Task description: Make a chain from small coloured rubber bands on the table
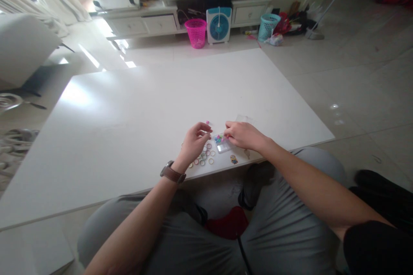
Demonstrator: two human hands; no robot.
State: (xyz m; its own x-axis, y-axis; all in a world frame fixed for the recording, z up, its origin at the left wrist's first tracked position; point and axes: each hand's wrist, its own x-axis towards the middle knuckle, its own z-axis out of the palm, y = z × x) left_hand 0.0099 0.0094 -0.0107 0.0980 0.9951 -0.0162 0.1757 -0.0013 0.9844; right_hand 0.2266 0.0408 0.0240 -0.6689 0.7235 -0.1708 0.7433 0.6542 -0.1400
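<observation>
Head view: a box [222,148] of colourful pieces [218,139] is sitting between left hand [194,138] and right hand [240,133], presumably for easy reach. Left fingers are hanging loosely open near rings [202,163]; whether the right ones are gripping anything, one cannot tell.

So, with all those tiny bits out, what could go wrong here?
The small rings lie loose by the near edge of the white table, so a brush from the left hand could perhaps send some to the floor. The right hand is at the small compartment box; a bump might scatter its colourful pieces. The Minion figure, also near that edge, could get knocked off.
</observation>
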